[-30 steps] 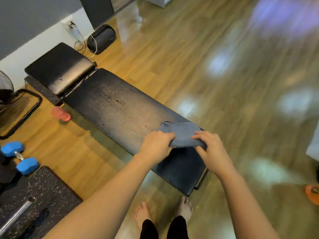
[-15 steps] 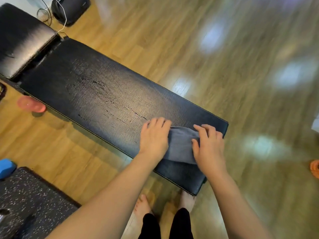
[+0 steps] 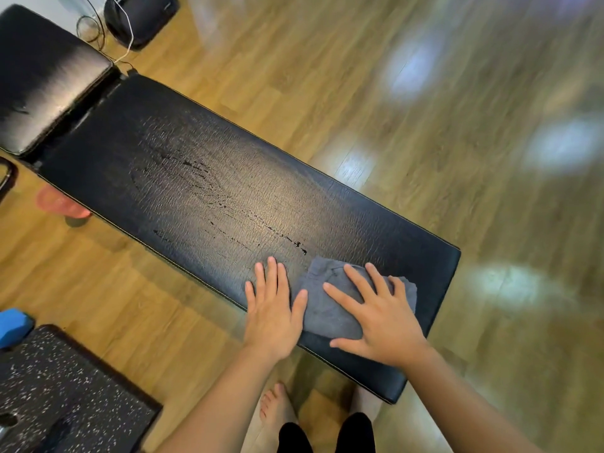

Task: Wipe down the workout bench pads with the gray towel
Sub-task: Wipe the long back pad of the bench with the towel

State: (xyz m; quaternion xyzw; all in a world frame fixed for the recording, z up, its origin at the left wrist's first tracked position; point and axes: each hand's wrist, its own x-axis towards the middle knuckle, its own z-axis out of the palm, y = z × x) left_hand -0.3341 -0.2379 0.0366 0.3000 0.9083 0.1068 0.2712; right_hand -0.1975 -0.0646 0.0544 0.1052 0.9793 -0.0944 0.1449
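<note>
The black workout bench runs diagonally across the wood floor. Its long pad [image 3: 196, 178] is cracked and shiny, and the short seat pad [image 3: 42, 76] lies at the upper left. The gray towel [image 3: 322, 310] sits folded on the long pad near its right end. My right hand [image 3: 376, 313] lies flat on top of the towel with fingers spread, pressing it down. My left hand [image 3: 273, 310] rests flat on the bare pad just left of the towel, its thumb touching the towel's edge.
A black speaker [image 3: 140, 18] with a white cable stands by the wall at the top left. A pink object [image 3: 58, 204] lies under the bench. A blue dumbbell [image 3: 13, 325] and a speckled black mat [image 3: 65, 387] are at the lower left. My bare foot [image 3: 277, 410] is near the bench's front edge.
Both hands were bunching the towel between them. Now my left hand has come off it onto the pad and my right hand has flattened over it. The view has moved closer.
</note>
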